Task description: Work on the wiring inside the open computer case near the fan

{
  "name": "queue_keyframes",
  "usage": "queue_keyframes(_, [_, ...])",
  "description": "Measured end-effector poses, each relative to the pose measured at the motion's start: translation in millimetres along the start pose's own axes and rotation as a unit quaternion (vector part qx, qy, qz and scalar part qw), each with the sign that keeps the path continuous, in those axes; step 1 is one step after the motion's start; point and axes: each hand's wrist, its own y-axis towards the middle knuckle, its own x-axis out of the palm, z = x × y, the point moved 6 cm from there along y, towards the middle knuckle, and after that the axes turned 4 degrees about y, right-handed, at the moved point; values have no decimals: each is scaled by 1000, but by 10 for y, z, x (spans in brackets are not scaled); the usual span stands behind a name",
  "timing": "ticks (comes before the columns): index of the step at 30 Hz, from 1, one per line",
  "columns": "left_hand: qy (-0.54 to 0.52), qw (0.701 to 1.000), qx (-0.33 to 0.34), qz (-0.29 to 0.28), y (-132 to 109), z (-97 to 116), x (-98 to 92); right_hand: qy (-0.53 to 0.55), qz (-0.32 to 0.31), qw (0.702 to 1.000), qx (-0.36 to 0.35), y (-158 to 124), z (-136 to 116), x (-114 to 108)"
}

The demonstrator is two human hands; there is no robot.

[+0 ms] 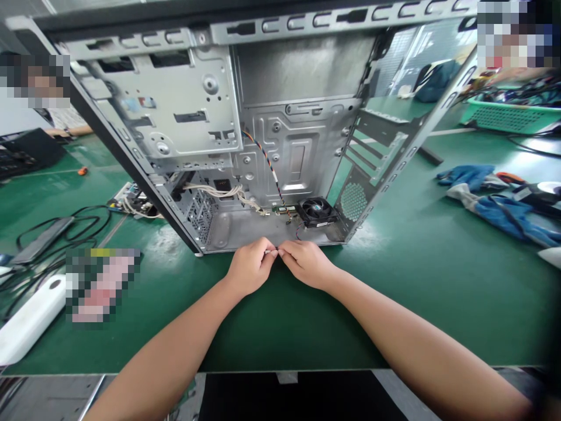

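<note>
An open computer case [302,152] stands upright before me, its inside facing me. At its front lower edge, my left hand [249,268] and my right hand [307,264] meet with fingertips pinched. Something tiny, pale and dark, shows between them, too small to name. Just behind my hands, a black cooling fan [316,211] rests on the case floor at the right. A small green circuit strip [286,209] lies left of the fan. A striped multicoloured cable [267,161] hangs down from the drive bay, and a bundle of white cables [214,190] runs along the lower left.
On the green table [280,333], a white long object [35,318] and a grey bar [46,240] among black cables lie to my left. Blue-and-grey gloves [491,210] are on the right, with a green basket [512,116] of cables behind. Parts of other people appear at both sides.
</note>
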Motion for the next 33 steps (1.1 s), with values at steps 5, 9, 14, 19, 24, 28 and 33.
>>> queue_keyframes(5, [3, 1000, -2, -2, -13, 0, 5, -4, -4, 1000, 2, 3, 1, 5])
queue_keyframes(9, [22, 1000, 10, 3, -12, 9, 2, -6, -8, 1000, 3, 5, -1, 3])
queue_keyframes(14, [35, 999, 29, 13, 1, 18, -9, -6, -4, 1000, 1, 3, -5, 0])
queue_keyframes(19, [38, 999, 24, 14, 0, 5, -2, -8, -5, 1000, 4, -4, 12, 13])
queue_keyframes(24, [41, 999, 17, -1, -9, -9, 31, -6, -7, 1000, 3, 0, 6, 11])
queue_keyframes(28, [52, 999, 9, -13, -10, 2, 33, -12, -12, 1000, 6, 0, -1, 4])
queue_keyframes(33, [35, 999, -8, -29, -8, 15, 19, -13, -13, 1000, 3, -2, 6, 14])
